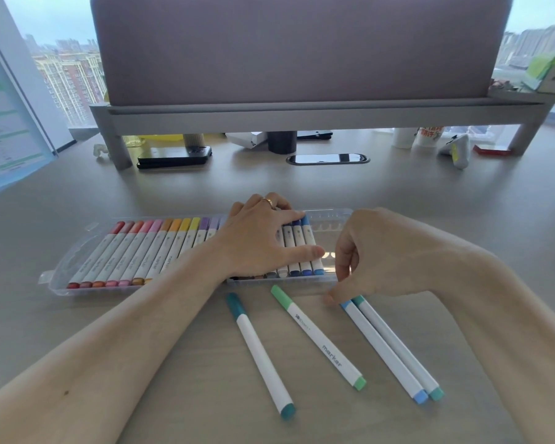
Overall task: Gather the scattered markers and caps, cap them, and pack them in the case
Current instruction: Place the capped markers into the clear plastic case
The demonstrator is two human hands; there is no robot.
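**A:** Where's everything?

**B:** Case [72, 251] lies across the desk [462, 203] in front of me. It's mostly full, w/ empty slots at its right end. My left hand [263, 235] lies flat on the packed markers [141, 254], fingers spread. Four loose ones sit nearer me, all capped both ends: dark-teal marker [260, 350], mint marker [318, 338], then pale-blue marker [382, 347] and aqua marker [401, 344] touching side by side.

**A:** Right hand [375, 257]?

**B:** Fingers curled down, tips at the pale-blue one's far cap. Real pinch or just touching, can't tell.

**A:** How'll they handle?

**B:** Prob light, stiff, smooth plastic. They look round, so they may roll. I'd take each mid-barrel, not by a cap, b/c caps could pop off.

**A:** Surroundings?

**B:** Purple-grey divider [302, 49], smooth pale desk, grey riser shelf [302, 115] w/ a phone [173, 155] by its left leg.
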